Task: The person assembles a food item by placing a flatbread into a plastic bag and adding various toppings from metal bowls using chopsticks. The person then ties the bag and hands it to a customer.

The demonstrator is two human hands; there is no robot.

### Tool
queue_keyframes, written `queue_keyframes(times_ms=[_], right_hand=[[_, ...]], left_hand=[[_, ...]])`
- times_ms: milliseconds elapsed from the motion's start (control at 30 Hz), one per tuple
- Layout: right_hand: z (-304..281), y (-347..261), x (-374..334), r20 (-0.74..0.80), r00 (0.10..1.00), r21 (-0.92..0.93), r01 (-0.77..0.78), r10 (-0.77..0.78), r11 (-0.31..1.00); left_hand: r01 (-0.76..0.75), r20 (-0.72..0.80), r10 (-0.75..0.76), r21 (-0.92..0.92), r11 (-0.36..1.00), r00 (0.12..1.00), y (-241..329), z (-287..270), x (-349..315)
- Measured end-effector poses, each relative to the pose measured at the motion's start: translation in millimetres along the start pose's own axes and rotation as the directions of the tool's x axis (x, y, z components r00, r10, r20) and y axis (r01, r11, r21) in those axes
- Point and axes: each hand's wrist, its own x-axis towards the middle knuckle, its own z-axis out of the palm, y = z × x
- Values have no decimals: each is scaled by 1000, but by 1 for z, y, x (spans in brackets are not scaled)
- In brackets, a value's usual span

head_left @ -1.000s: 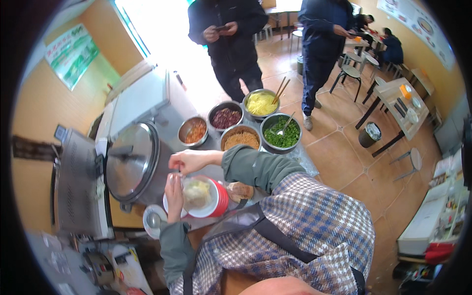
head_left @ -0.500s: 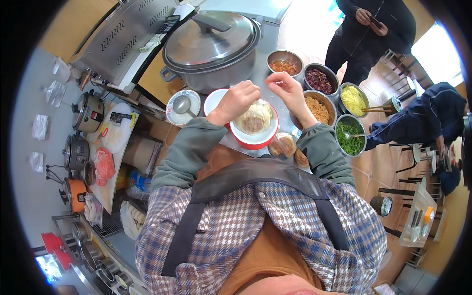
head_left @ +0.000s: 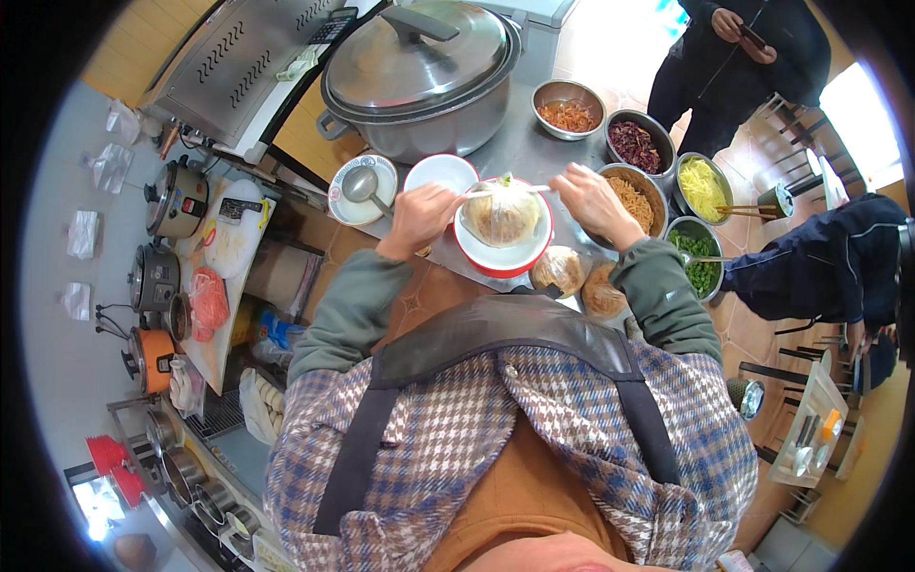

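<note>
- Two hands work over a red-rimmed white bowl (head_left: pixel 503 250) on the steel counter (head_left: pixel 519 143), just above the picture's centre.
- The left hand (head_left: pixel 426 214), at 9 o'clock of the bowl, has its fingers closed on the top of a clear plastic bag of food (head_left: pixel 502 215) that sits in the bowl.
- The right hand (head_left: pixel 591 198), at 3 o'clock of the bowl, pinches the other end of the bag's stretched top; the strip of plastic runs taut between both hands.
- Two more filled, tied bags (head_left: pixel 581 276) lie on the counter at 4 o'clock of the bowl, touching each other.
- An empty white bowl (head_left: pixel 441 172) stands just beside the red-rimmed one at 11 o'clock; a plate with a metal ladle (head_left: pixel 362 186) lies further out at 10 o'clock.
- A large lidded steel pot (head_left: pixel 419 67) stands at 12 o'clock, near the bowls.
- Five steel bowls of toppings (head_left: pixel 658 176) curve from 1 to 3 o'clock: orange shreds, dark red pieces, brown strands, yellow shreds and chopped greens.
- Rice cookers (head_left: pixel 162 248) stand in a row at the far 9 o'clock side.
- Two other people are beyond the counter at 1 and 3 o'clock; the first holds a phone (head_left: pixel 753 36).
</note>
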Motion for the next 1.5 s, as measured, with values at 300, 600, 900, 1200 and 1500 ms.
queue_keyframes(times_ms=[300,600,900,1200,1500], right_hand=[[-6,-8,10,108,961,563,-269,253,781],[15,-26,38,-302,947,452,41,109,891],[-3,-42,1,-335,930,-77,131,-149,988],[3,-43,1,-208,976,444,43,56,895],[38,-16,38,122,984,653,-180,133,736]], left_hand=[[724,697,-338,-687,-64,632,9,24,33],[530,517,-282,-429,732,808,21,36,53],[837,744,-421,-542,75,519,12,26,44],[689,376,-578,-362,628,724,42,38,30],[-11,-176,49,213,977,983,63,57,30]])
